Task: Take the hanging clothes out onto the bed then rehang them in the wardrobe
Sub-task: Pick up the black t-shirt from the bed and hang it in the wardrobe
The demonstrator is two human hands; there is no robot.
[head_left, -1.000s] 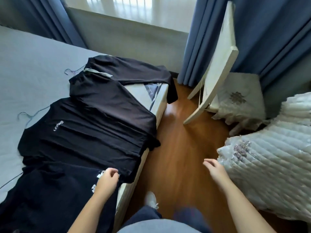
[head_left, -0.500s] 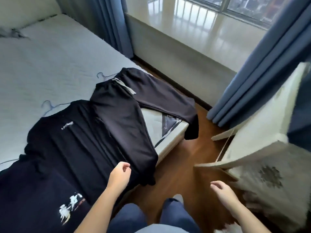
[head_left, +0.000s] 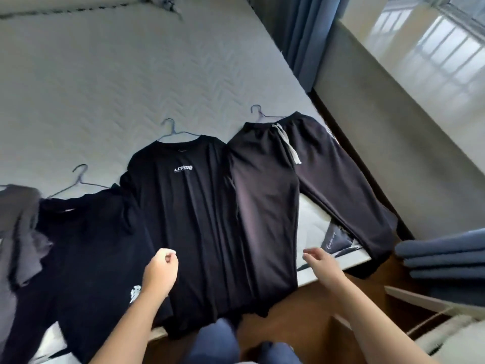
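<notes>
Three dark garments lie side by side on the grey bed (head_left: 110,74), each on a thin wire hanger. A black T-shirt with a white chest logo (head_left: 191,214) is in the middle. Dark drawstring trousers (head_left: 265,195) lie to its right, one leg spread over the bed's corner. A black top with a white print (head_left: 86,258) lies to its left. My left hand (head_left: 160,271) hovers over the T-shirt's lower left part, fingers curled in, holding nothing. My right hand (head_left: 321,264) is over the trousers' lower edge, fingers loosely apart and empty.
A grey garment (head_left: 18,232) lies at the bed's left edge. Blue curtains (head_left: 307,35) hang beside a low wall and window at the right. Folded blue curtain fabric (head_left: 443,261) and a white chair part (head_left: 430,303) stand at the right over the wooden floor (head_left: 301,311).
The view has swung left from the chair and floor toward the bed. My left hand rose off the leftmost top to over the T-shirt; my right hand moved from the floor side to the trousers.
</notes>
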